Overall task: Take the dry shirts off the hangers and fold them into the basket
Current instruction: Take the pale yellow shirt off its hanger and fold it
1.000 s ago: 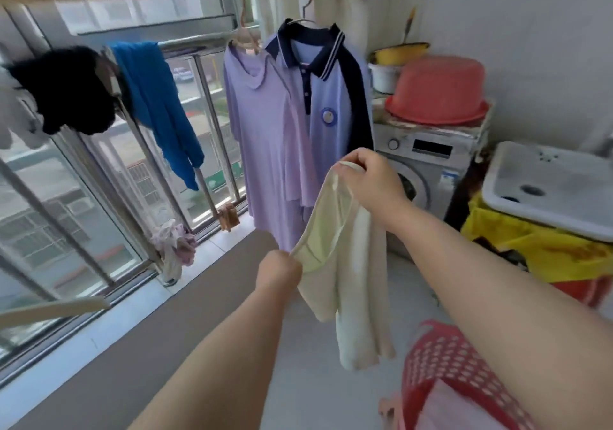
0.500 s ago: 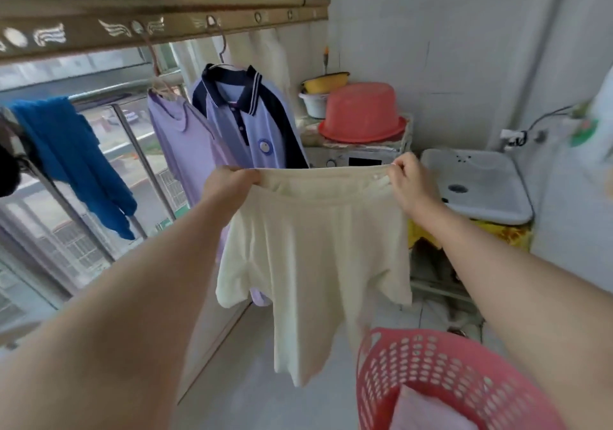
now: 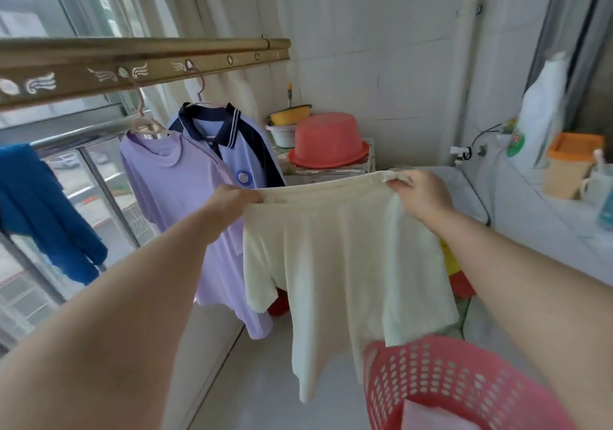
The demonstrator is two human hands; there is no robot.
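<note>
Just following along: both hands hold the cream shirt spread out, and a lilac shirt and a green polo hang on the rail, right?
Not quite: in the head view the polo is light blue with a navy collar, not green. The left hand and right hand do hold the cream shirt spread out.

Your cream shirt (image 3: 345,263) hangs spread wide just behind the pink basket (image 3: 447,373), near right; a lilac shirt (image 3: 172,190) and a navy-collared polo (image 3: 247,160) hang on hangers far left.
</note>
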